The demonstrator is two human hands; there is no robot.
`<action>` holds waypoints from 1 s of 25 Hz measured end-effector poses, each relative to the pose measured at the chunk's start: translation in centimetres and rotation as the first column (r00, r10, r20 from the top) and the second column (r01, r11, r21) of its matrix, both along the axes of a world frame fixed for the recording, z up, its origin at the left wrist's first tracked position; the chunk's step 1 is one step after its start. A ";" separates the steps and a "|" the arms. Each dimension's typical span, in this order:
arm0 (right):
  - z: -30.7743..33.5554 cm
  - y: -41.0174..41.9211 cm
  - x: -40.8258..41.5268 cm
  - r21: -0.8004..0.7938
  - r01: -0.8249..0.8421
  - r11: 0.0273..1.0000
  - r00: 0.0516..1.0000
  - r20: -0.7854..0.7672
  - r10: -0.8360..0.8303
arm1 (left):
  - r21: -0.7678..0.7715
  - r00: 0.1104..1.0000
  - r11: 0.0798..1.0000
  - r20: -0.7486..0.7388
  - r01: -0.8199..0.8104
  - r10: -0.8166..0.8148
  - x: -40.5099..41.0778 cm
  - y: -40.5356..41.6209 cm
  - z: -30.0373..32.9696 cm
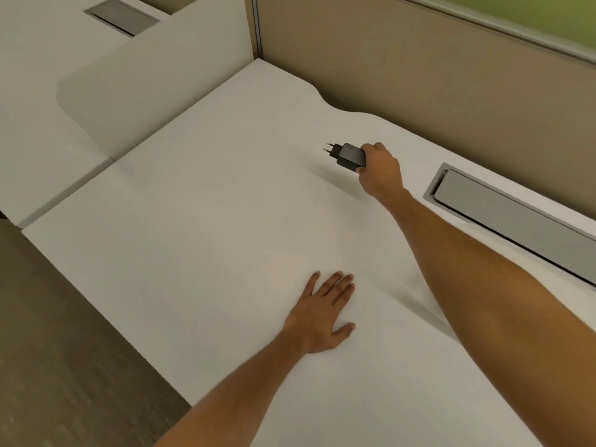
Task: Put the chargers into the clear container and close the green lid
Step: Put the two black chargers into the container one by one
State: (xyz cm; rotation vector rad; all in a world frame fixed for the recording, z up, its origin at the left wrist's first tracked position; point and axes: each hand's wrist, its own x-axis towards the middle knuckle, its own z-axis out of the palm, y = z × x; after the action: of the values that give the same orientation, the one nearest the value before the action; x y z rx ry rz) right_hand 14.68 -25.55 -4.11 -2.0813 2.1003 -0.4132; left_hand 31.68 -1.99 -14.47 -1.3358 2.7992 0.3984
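Pointing left: charger (350,156) prongs

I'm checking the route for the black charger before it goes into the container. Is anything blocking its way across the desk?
Nothing visible blocks it. The right hand holds the black charger above the bare white desk; the left hand lies flat, nearer the person. The clear container is out of view, so the rest of the route cannot be judged.

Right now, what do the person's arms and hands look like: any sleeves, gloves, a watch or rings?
Both arms are bare as far as the picture shows, with no sleeves in view. The left hand and right hand wear no gloves. No watch, band or ring shows on either wrist or on the fingers that can be seen.
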 end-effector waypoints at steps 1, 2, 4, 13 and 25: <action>0.9 0.9 -0.8 -0.021 0.011 1.000 1.000 0.008 -0.011 | -0.003 1.000 1.000 0.002 0.001 -0.001 0.0 0.0 0.1; 1.7 1.7 -1.5 -0.038 0.024 0.999 1.000 0.016 -0.023 | -0.006 1.000 1.000 0.004 0.001 -0.001 0.0 0.1 0.1; 3.3 3.8 -3.4 -0.068 0.055 0.996 0.998 0.018 -0.054 | -0.014 1.000 1.000 0.004 0.002 -0.002 0.0 0.2 0.2; 7.5 14.2 -14.1 -0.121 0.292 0.949 0.956 0.023 -0.291 | -0.047 1.000 0.999 -0.029 0.001 -0.002 0.0 0.4 0.7; 4.3 24.1 -19.0 0.055 0.418 0.907 0.906 -0.099 -0.412 | -0.050 1.000 0.999 -0.016 -0.005 0.004 0.2 0.5 0.7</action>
State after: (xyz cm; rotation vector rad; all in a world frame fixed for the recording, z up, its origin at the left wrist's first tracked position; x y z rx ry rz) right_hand -4.28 -1.42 0.15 -1.6263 2.5711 -0.2920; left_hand 31.83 -1.47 -13.75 -1.3551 2.8378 0.3423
